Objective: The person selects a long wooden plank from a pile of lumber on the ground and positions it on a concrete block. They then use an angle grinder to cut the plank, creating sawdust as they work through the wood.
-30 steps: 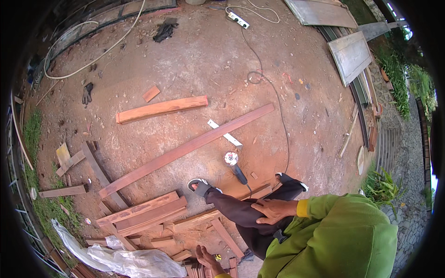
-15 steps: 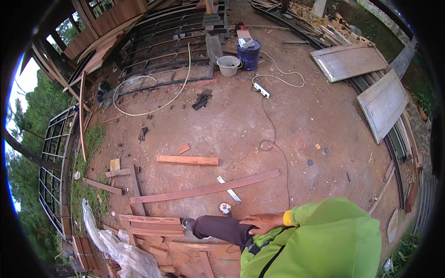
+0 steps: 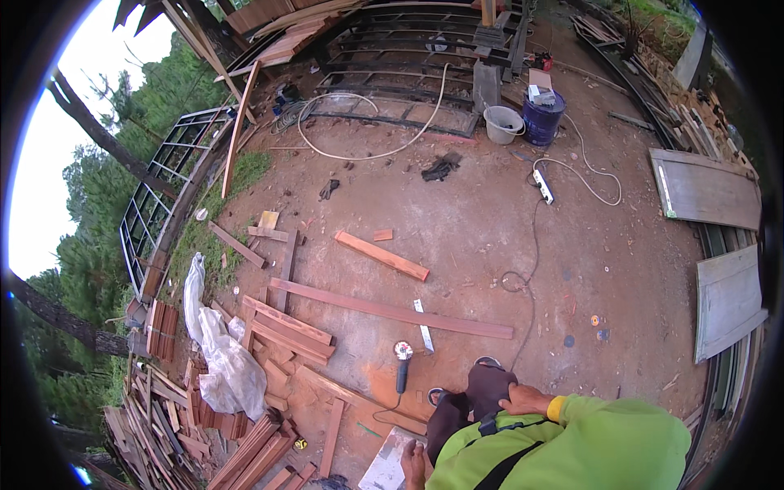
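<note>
My right hand (image 3: 523, 400) rests on my dark-trousered thigh (image 3: 487, 384), fingers open and slightly bent. My left hand (image 3: 415, 464), low at the bottom edge, has loosely bent, open fingers beside a pale slab (image 3: 384, 459); I cannot tell whether it touches it. An angle grinder (image 3: 403, 367) lies on the ground just ahead of my feet, its cord running back. Beyond it are a white metal strip (image 3: 424, 331) and a long reddish plank (image 3: 392, 310). Short boards (image 3: 286, 331) and a longer board (image 3: 351, 392) lie to my left.
A crumpled plastic sheet (image 3: 229, 367) and wood piles (image 3: 163, 416) lie left. Ahead are a power strip (image 3: 543, 187), looped hose (image 3: 384, 151), bucket (image 3: 502, 122), blue drum (image 3: 542, 122) and metal framework (image 3: 392, 65). Pale panels (image 3: 727, 302) line the right; trees (image 3: 98, 220) stand left.
My view has lifted and swung left, bringing trees and framework into view. My left hand, out of sight half a second ago, shows again. My right hand stays on my thigh.
</note>
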`<act>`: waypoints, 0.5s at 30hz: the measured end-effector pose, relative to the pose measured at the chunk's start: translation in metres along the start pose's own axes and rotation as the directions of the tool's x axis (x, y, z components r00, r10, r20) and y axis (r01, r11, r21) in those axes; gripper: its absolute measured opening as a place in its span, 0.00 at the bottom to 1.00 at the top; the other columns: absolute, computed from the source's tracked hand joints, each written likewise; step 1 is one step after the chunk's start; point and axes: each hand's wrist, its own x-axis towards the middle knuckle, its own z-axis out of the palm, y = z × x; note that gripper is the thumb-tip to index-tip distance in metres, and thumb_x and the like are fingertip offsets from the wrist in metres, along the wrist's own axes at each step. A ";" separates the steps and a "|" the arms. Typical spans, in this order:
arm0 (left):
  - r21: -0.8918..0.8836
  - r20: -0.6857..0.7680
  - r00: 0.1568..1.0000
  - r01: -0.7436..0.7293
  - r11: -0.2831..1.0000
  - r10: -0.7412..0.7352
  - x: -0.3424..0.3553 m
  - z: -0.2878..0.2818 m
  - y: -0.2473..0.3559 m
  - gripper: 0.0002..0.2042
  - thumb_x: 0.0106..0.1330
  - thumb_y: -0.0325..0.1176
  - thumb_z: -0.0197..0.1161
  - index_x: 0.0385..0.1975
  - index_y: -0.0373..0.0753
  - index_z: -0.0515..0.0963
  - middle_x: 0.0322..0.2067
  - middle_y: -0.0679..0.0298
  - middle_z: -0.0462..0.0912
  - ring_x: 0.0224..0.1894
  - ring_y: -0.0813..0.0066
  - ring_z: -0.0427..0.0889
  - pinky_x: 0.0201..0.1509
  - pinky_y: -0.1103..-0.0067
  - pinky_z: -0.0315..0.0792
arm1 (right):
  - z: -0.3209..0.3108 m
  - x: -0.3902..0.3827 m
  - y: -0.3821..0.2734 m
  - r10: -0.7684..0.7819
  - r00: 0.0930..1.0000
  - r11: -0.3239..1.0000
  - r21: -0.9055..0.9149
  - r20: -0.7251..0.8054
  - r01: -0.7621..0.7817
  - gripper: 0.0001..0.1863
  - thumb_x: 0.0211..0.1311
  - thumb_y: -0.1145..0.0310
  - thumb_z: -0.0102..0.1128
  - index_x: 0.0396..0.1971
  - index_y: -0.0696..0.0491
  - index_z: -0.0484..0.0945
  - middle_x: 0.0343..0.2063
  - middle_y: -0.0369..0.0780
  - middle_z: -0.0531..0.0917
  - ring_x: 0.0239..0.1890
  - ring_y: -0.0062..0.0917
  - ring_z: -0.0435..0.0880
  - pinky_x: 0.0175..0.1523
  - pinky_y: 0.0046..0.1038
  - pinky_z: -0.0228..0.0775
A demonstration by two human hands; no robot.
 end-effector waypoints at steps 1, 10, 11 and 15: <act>0.174 0.142 0.981 0.104 0.979 -0.130 -0.006 0.012 -0.045 0.31 0.64 0.49 0.57 0.58 0.28 0.67 0.54 0.45 0.73 0.57 0.57 0.73 0.60 0.69 0.66 | 0.004 0.000 0.013 -0.049 0.999 0.999 0.006 -0.004 0.049 0.39 0.59 0.47 0.52 0.55 0.69 0.60 0.50 0.66 0.70 0.50 0.57 0.74 0.53 0.48 0.68; 0.548 0.053 0.978 0.139 0.825 -0.200 -0.051 0.154 -0.016 0.39 0.60 0.56 0.59 0.62 0.31 0.62 0.56 0.38 0.69 0.59 0.40 0.66 0.65 0.61 0.59 | -0.003 -0.004 0.112 0.105 0.954 0.994 0.003 0.282 -0.110 0.38 0.63 0.42 0.44 0.64 0.55 0.56 0.60 0.62 0.56 0.61 0.60 0.60 0.60 0.56 0.58; 0.577 0.076 0.946 0.215 0.788 -0.314 -0.058 0.158 -0.009 0.38 0.60 0.56 0.59 0.62 0.33 0.62 0.57 0.37 0.67 0.61 0.41 0.65 0.65 0.61 0.60 | -0.002 0.004 0.112 0.107 0.940 0.994 -0.052 0.324 -0.096 0.38 0.63 0.41 0.43 0.64 0.55 0.56 0.60 0.62 0.57 0.61 0.60 0.60 0.61 0.56 0.57; 0.551 0.097 0.900 0.306 0.776 -0.424 -0.045 0.179 0.036 0.38 0.61 0.57 0.58 0.63 0.34 0.61 0.59 0.36 0.64 0.62 0.42 0.63 0.65 0.62 0.60 | -0.001 0.034 0.109 0.149 0.898 0.976 -0.210 0.414 -0.065 0.39 0.63 0.39 0.39 0.64 0.54 0.56 0.60 0.63 0.58 0.62 0.61 0.59 0.63 0.55 0.54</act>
